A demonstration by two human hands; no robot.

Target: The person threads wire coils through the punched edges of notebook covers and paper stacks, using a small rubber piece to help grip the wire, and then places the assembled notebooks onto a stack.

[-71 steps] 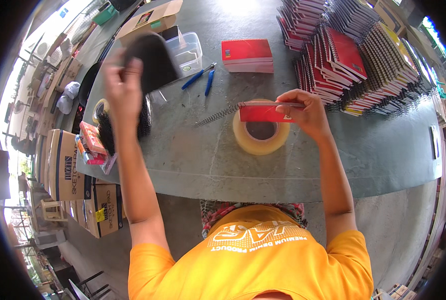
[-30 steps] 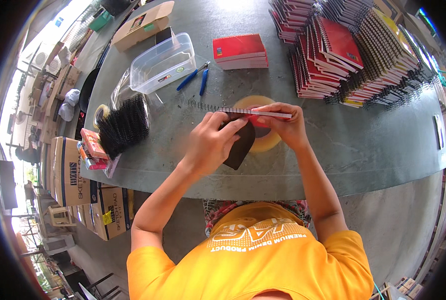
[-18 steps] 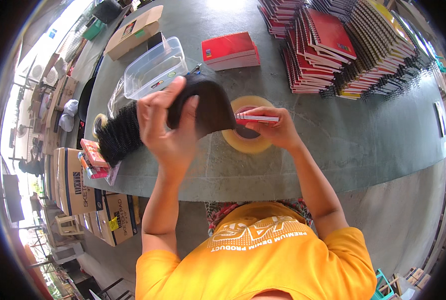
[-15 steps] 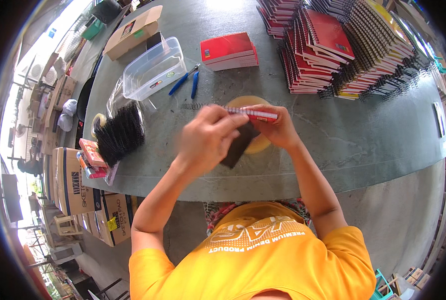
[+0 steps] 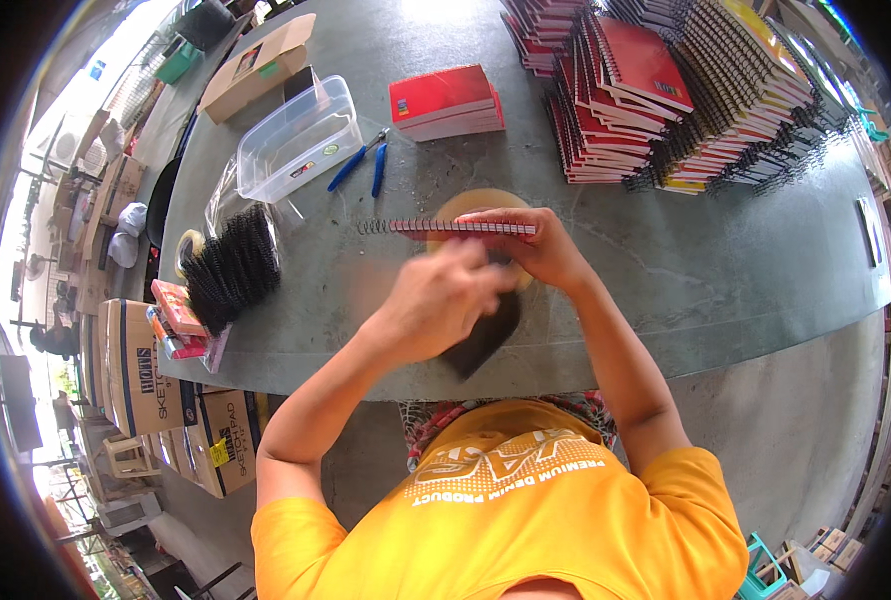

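Holding red notebook (image 5: 466, 229) by right end in right fingers (image 5: 519, 216), blurred left fingers (image 5: 471, 272) below, gripping dark pad (image 5: 483, 340)

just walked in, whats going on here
The person's right hand holds the right end of a small red notebook, a black spiral coil along its edge jutting past the left end. The left hand, blurred, is just below it, seemingly with a dark flat pad in its grip. A roll of clear tape lies beneath the hands; a stack of red-covered notebooks sits farther back.
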